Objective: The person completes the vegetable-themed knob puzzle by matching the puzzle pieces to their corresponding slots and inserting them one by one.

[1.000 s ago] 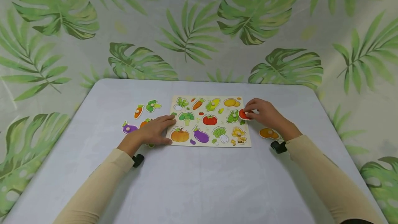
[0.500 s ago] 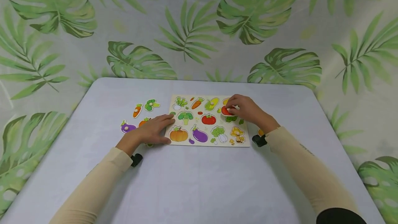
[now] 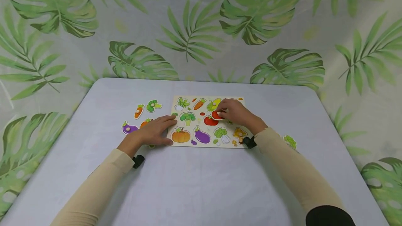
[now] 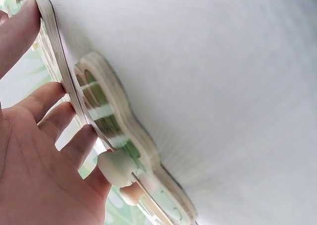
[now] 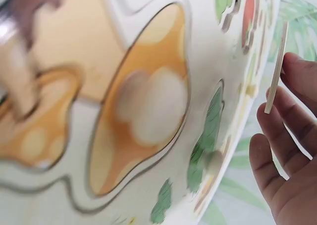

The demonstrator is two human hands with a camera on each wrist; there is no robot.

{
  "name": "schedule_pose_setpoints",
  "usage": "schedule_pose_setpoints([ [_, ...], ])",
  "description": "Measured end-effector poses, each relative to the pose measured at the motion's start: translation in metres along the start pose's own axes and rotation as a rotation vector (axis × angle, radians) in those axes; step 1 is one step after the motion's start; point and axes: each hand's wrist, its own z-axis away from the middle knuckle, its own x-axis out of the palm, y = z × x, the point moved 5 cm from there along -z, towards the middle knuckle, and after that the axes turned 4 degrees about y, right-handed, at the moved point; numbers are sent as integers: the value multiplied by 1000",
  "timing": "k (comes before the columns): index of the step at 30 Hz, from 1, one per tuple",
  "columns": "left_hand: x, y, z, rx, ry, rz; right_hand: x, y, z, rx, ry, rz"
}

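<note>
In the head view, my right hand (image 3: 237,112) pinches a red tomato puzzle piece (image 3: 216,115) just above the board, overlapping the printed tomato (image 3: 209,121). The right wrist view shows this tomato piece (image 5: 276,71) edge-on between thumb and fingers. My left hand (image 3: 157,132) rests at the left edge of the wooden vegetable puzzle board (image 3: 211,128). Its fingers (image 4: 79,145) are extended and touch the board's edge in the left wrist view. Close by lies a green-printed piece (image 4: 106,111) with a round knob; its kind is unclear.
Left of the board lie a carrot piece (image 3: 139,111), a broccoli piece (image 3: 153,105), an eggplant piece (image 3: 128,128) and a partly covered pumpkin piece (image 3: 145,122). A leafy green piece (image 3: 289,141) shows beside my right sleeve. The mushroom piece (image 3: 240,133) sits in the board.
My right hand has carried the tomato piece leftward from the board's right edge to the printed tomato. The left hand has stayed at the board's left edge.
</note>
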Motion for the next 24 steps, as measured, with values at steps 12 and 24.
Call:
schedule_pose_setpoints([
  [12, 1, -2, 1, -13, -5, 11, 20, -14, -13, 17, -34, -56],
  [24, -2, 0, 1, -9, -9, 4, 30, -13, -15, 74, -31, -65],
])
